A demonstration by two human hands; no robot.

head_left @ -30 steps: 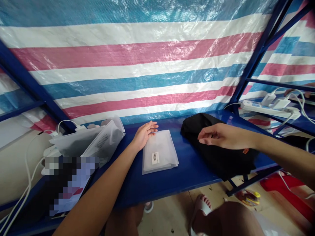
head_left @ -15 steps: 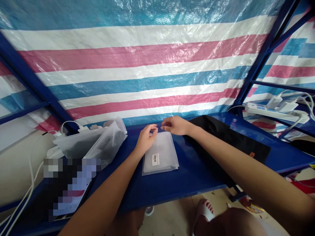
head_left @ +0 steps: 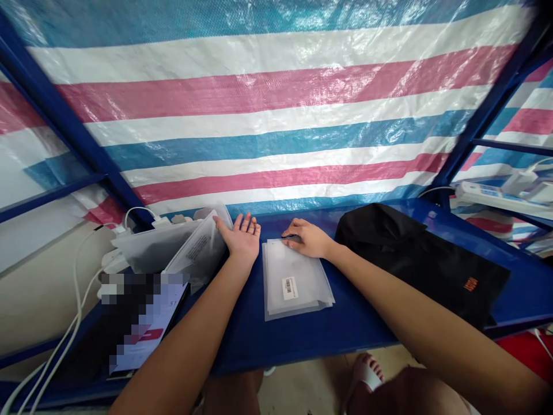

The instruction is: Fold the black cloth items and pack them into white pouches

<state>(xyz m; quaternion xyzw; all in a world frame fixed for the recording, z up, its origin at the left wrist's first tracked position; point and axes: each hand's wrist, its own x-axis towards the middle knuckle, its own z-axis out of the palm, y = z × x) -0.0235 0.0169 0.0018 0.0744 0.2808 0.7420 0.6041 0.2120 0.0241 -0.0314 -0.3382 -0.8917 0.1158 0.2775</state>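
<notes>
A folded frosted plastic bag (head_left: 300, 276) with a white barcode label lies flat on the blue tabletop. My right hand (head_left: 305, 237) rests at the far edge of this bag, fingers loosely bent and apart, with no grip visible. Turned palm up, my left hand (head_left: 242, 236) holds nothing and its fingers are spread. Its thumb is close to a second frosted bag (head_left: 199, 248) with printed text, leaning at the left; whether they touch I cannot tell.
A black cloth bag (head_left: 423, 259) with orange lettering lies to the right. On the left are a lit, partly blurred screen (head_left: 147, 340) and white cables (head_left: 78, 300). A power strip (head_left: 496, 196) sits at far right. Striped sheeting (head_left: 276, 132) hangs behind the blue table (head_left: 246, 346).
My left hand has moved away from the folded bag to the left and turned palm up. My right hand has lowered onto the bag's far edge. The camera view has shifted slightly.
</notes>
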